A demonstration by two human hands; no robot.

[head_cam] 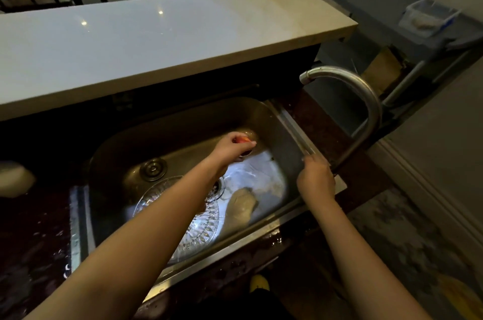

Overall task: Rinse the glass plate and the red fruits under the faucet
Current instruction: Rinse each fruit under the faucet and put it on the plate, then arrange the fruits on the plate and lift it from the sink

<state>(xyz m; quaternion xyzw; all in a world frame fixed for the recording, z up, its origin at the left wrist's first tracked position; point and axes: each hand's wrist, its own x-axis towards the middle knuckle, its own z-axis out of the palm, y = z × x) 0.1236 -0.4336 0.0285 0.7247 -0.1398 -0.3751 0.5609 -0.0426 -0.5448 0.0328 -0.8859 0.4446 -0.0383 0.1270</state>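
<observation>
A cut-glass plate [201, 225] lies flat in the bottom of the steel sink [285, 134], partly hidden under my left forearm. My left hand [230, 148] reaches over the far part of the basin with its fingers closed around a red fruit [241, 140], of which only a small part shows. A second dark round fruit seems to sit just below that hand, mostly hidden. My right hand [315, 177] rests on the sink's right rim at the base of the curved faucet [363, 100]; what its fingers grip is hidden. No water stream is visible.
A round drain cover [153, 168] sits at the sink's left. A beige cloth [241, 206] lies in the basin near the front. A raised pale counter [156, 40] stands behind the sink. The dark wet countertop [34, 241] surrounds it. A grey cart [392, 14] stands at right.
</observation>
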